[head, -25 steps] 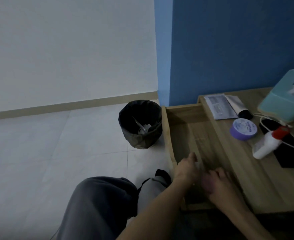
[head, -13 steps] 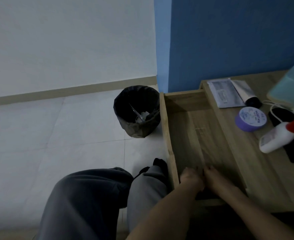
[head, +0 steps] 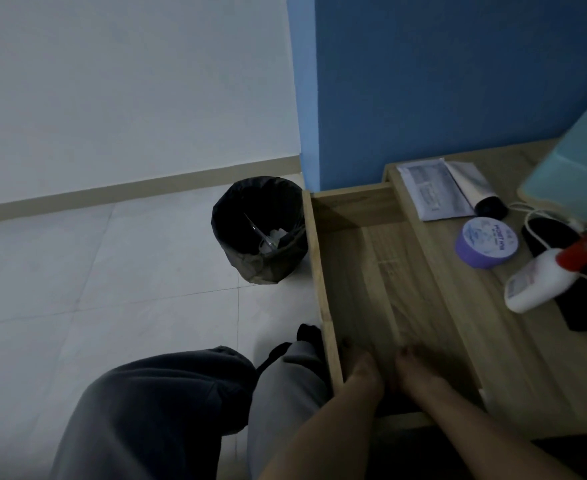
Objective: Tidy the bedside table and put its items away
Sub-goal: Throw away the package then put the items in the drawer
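Wooden tabletop (head: 513,358) carries your tissue box (head: 576,174), lotion bottle (head: 541,278) and purple jar (head: 486,242) at far right; your left hand (head: 363,372) and right hand (head: 415,370) rest inside the open drawer (head: 364,271), grip unclear.

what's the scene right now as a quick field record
drawer: pulled open, looks bare inside
left hand: in the drawer's near end, grip unclear
right hand: beside the left, grip unclear
tabletop: purple tin, white bottle, tube, leaflet, teal tissue box, white cable
bin: on the floor left of the drawer, rubbish inside
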### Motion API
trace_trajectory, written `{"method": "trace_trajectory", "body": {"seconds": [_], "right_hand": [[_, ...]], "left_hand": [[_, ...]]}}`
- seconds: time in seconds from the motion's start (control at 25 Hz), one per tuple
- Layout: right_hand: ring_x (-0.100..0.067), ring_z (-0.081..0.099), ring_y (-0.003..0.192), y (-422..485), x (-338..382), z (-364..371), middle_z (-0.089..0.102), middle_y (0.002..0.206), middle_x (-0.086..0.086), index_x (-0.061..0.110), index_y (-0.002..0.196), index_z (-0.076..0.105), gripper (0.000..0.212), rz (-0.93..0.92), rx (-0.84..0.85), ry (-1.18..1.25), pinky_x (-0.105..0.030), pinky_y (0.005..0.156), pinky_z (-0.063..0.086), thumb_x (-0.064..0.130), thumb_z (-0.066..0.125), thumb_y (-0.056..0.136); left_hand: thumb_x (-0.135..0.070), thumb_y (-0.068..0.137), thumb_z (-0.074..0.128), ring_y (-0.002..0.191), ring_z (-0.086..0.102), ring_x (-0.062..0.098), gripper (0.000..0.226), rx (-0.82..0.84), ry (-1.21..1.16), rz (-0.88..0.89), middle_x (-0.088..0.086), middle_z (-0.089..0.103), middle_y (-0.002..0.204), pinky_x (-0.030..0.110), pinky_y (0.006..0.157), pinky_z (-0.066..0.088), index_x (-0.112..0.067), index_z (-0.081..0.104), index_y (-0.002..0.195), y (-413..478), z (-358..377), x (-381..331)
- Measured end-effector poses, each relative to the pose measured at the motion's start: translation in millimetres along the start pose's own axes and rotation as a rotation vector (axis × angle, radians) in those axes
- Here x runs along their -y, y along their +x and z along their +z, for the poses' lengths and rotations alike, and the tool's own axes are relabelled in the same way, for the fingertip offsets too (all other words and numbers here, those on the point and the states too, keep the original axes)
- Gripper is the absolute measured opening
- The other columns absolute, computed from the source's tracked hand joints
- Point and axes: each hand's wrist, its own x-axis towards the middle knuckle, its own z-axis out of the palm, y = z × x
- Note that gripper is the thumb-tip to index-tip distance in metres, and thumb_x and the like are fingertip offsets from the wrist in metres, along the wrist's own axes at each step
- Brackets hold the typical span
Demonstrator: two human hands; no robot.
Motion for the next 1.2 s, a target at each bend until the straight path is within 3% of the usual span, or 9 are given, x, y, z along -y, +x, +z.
{"method": "trace_trajectory", "body": {"seconds": [0.08, 0.12, 0.2, 0.32, 0.56, 0.68, 0.76, 0.92, 1.2], "right_hand": [[-0.028, 0.037, 0.133, -12, 4, -8, 0.026, 0.150, -0.018, 0.004, 0.144, 0.020, 0.057, -0.052, -0.002, -0.037, -0.033, 0.108, 0.034, 0.022, 0.044, 0.095], [-0.028, 0.040, 0.131, -17, 4, -14, 0.029, 0.149, -0.016, 0.006, 0.143, 0.024, 0.055, -0.038, -0.046, 0.000, -0.033, 0.106, 0.036, 0.020, 0.045, 0.094], [-0.027, 0.044, 0.127, -29, 3, -33, 0.035, 0.143, -0.013, 0.009, 0.137, 0.032, 0.055, -0.016, -0.123, 0.101, -0.033, 0.103, 0.038, 0.022, 0.054, 0.088], [-0.023, 0.052, 0.116, -62, -4, -65, 0.047, 0.129, -0.007, 0.014, 0.121, 0.045, 0.049, -0.137, -0.334, 0.260, -0.028, 0.090, 0.041, 0.024, 0.064, 0.077], [-0.024, 0.062, 0.071, -130, -30, -121, 0.057, 0.079, -0.001, 0.012, 0.082, 0.061, 0.020, -0.189, -0.982, 0.717, -0.019, 0.065, 0.042, -0.001, 0.068, 0.068], [-0.029, 0.056, 0.079, -144, -60, -144, 0.053, 0.092, -0.013, 0.001, 0.088, 0.059, 0.022, -0.042, -1.351, 0.788, -0.025, 0.075, 0.044, 0.003, 0.070, 0.069], [-0.036, 0.053, 0.095, -146, -72, -159, 0.049, 0.109, -0.022, 0.000, 0.107, 0.054, 0.046, 0.094, -1.355, 0.837, -0.040, 0.081, 0.047, 0.002, 0.077, 0.067], [-0.036, 0.053, 0.107, -122, -88, -168, 0.047, 0.123, -0.019, 0.012, 0.127, 0.043, 0.076, 0.181, -1.110, 0.881, -0.045, 0.087, 0.047, 0.017, 0.083, 0.062], [-0.042, 0.060, 0.098, -105, -82, -161, 0.064, 0.106, -0.028, -0.001, 0.114, 0.054, 0.053, 0.178, -1.058, 0.830, -0.039, 0.076, 0.044, 0.011, 0.078, 0.069]], "left_hand": [[-0.001, 0.103, 0.010, 0.144, 0.021, 0.028, 0.042, 0.022, 0.238, 0.077, 0.018, 0.013, 0.157, -0.008, 0.048, 0.032, 0.004, 0.008, 0.145, 11, 6, 14], [-0.006, 0.104, 0.018, 0.143, 0.022, 0.028, 0.045, -0.002, 0.317, 0.111, 0.017, 0.013, 0.157, -0.009, 0.067, 0.036, -0.002, 0.010, 0.148, 17, 11, 20], [-0.012, 0.099, 0.039, 0.144, 0.017, 0.030, 0.055, 0.006, 0.477, 0.105, 0.015, 0.010, 0.158, 0.026, 0.114, 0.030, -0.017, 0.017, 0.150, 28, 9, 23], [-0.008, 0.088, 0.055, 0.140, 0.024, 0.031, 0.059, -0.026, 0.504, 0.224, 0.012, 0.021, 0.152, 0.046, 0.112, 0.032, -0.023, 0.034, 0.140, 28, -7, -4], [-0.006, 0.083, 0.059, 0.124, 0.044, 0.019, 0.049, -0.243, 0.157, 0.589, 0.003, 0.038, 0.135, 0.031, 0.099, 0.046, -0.024, 0.044, 0.127, 20, -5, -94], [-0.020, 0.082, 0.064, 0.128, 0.039, 0.026, 0.053, -0.223, 0.255, 0.754, 0.006, 0.037, 0.139, 0.037, 0.105, 0.041, -0.023, 0.045, 0.131, 22, 9, -134], [-0.026, 0.081, 0.066, 0.135, 0.030, 0.030, 0.059, -0.177, 0.356, 0.731, 0.009, 0.028, 0.147, 0.039, 0.109, 0.034, -0.024, 0.042, 0.135, 29, 18, -148], [-0.036, 0.082, 0.066, 0.142, 0.018, 0.030, 0.066, -0.149, 0.522, 0.608, 0.004, 0.015, 0.156, 0.045, 0.112, 0.028, -0.026, 0.036, 0.140, 45, 30, -151], [-0.029, 0.076, 0.072, 0.127, 0.041, 0.026, 0.058, -0.210, 0.441, 0.746, 0.008, 0.043, 0.137, 0.036, 0.102, 0.041, -0.011, 0.049, 0.127, 50, 33, -149]]}}
